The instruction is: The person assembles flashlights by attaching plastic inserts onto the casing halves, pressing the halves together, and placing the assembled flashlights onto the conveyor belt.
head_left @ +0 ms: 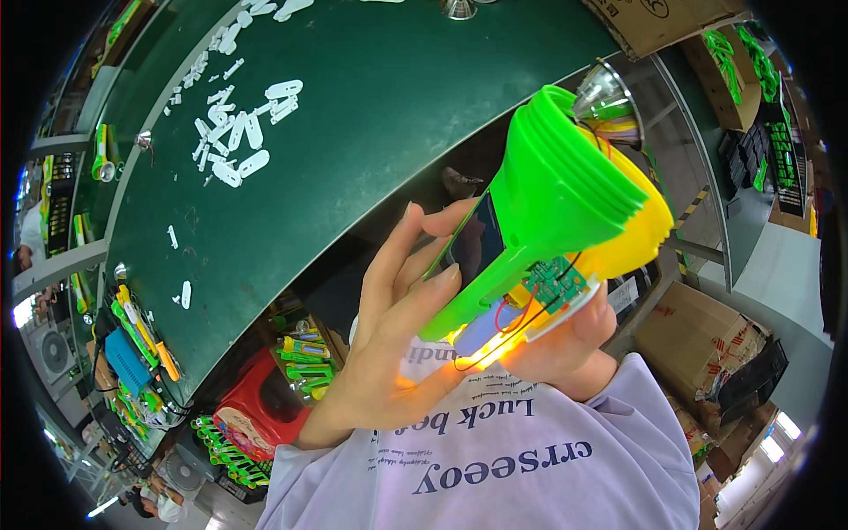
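Note:
Close in front of my chest I hold a flashlight with its casing parted, a green half and a yellow half. The left hand grips the green half by its handle, fingers along a dark glossy panel. My right hand closes around the lower side, partly hidden behind the parts. Between the halves show a green circuit board, red and black wires and a pale purple cylinder. A yellow glow lights the lower edge near my fingers. A silver reflector hangs by wires at the wide end.
The green table carries a pile of white plastic pieces. A red stool and a crate of green parts are at lower left. Tools lie at the table's left. Cardboard boxes stand at right.

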`<state>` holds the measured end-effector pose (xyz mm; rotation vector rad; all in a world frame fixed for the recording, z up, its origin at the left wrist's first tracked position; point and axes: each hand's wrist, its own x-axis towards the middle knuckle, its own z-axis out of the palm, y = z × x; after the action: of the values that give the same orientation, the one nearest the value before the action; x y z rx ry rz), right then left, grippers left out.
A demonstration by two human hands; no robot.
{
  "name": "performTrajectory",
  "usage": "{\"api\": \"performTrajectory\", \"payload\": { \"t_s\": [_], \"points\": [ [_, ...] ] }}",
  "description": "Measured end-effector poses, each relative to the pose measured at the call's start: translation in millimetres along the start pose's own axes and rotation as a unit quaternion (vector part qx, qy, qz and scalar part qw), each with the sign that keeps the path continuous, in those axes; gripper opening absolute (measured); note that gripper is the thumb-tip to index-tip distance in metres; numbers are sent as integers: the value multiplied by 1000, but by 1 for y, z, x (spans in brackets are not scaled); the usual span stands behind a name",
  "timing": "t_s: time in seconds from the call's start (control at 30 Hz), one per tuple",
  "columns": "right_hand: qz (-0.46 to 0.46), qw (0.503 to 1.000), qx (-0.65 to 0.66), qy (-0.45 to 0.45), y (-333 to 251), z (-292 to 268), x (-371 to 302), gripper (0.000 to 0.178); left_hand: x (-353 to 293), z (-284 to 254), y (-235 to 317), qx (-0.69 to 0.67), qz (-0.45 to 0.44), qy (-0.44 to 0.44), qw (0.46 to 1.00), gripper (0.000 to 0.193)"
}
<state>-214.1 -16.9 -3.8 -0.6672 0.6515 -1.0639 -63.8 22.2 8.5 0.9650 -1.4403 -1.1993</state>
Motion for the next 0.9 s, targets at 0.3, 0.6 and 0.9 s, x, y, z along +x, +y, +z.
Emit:
{"api": "performTrajectory", "payload": {
  "t_s": [0.3,0.6,0.9],
  "points": [
    [-18,999,-2,-30,-22,13,14,93,-10,2,-6,-20,7,108,994,66],
    [-85,996,4,-37,-14,9,17,90,-16,-5,-12,359,291,118,879,26],
    [-17,989,138,-52,-18,4,15,90,-24,15,-7,385,228,110,888,27]
  ]
}}
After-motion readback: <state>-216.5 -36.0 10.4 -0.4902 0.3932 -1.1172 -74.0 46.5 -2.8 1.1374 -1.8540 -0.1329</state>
